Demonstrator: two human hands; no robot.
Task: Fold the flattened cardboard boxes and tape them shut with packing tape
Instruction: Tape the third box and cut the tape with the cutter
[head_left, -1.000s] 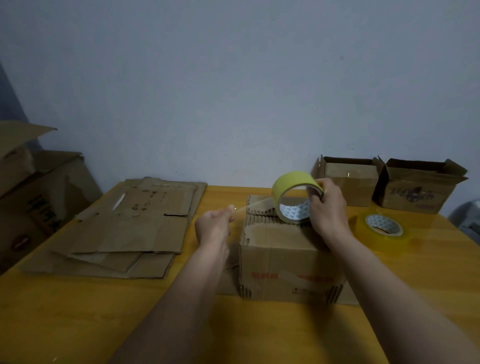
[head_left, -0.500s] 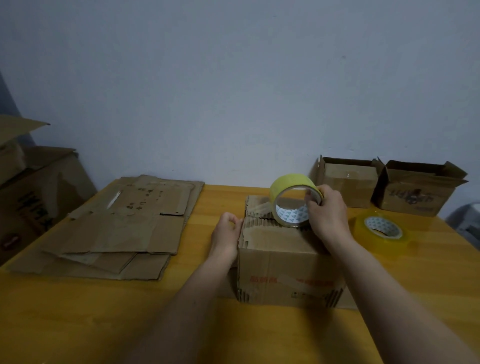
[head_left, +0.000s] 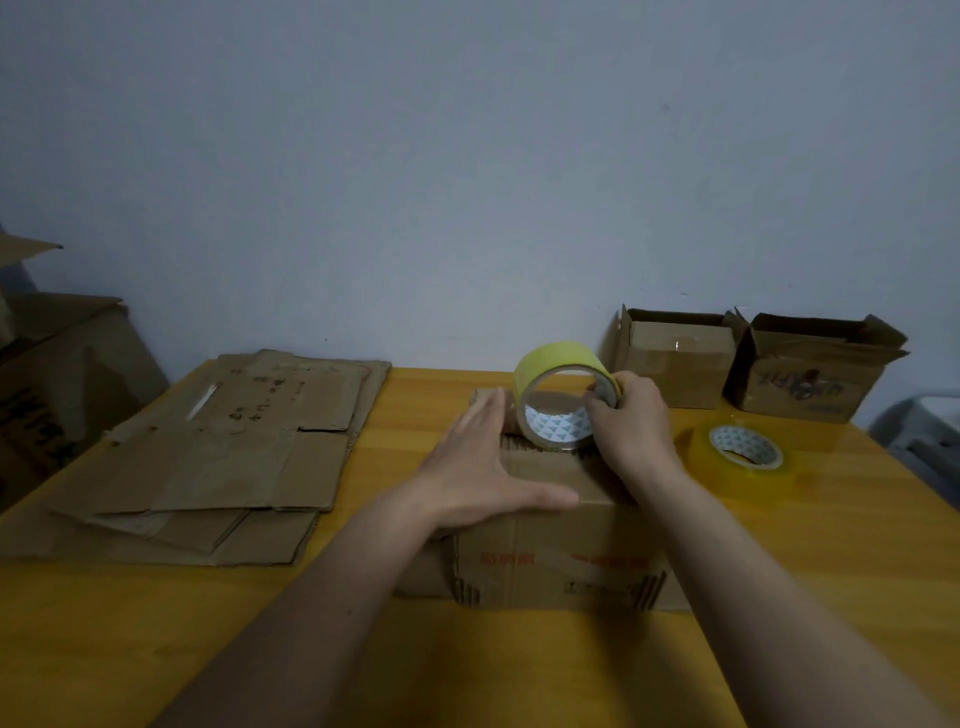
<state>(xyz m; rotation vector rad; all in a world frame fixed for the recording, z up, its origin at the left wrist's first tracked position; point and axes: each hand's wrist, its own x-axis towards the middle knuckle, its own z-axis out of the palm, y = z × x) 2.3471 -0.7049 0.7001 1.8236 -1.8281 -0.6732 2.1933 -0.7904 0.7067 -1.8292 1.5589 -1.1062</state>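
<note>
A pile of flat brown cardboard sheets (head_left: 218, 457) lies on the yellow wooden table (head_left: 156, 649), well to the left of the fingers. The left hand (head_left: 483, 467) lies flat, fingers straight, on top of the small brown cardboard box (head_left: 561, 561). Just beside it, the right hand (head_left: 631, 421) fingers grip the yellow ring of packing tape (head_left: 563, 395), standing on the box. A clear tape roll (head_left: 745, 457) lies near, further right.

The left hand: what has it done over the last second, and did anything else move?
The left hand let go of the tape end it had pulled leftward, came back to the box and now lies flat on its top. The right hand still grips the tape roll standing on the box. The rest stayed put.
</note>
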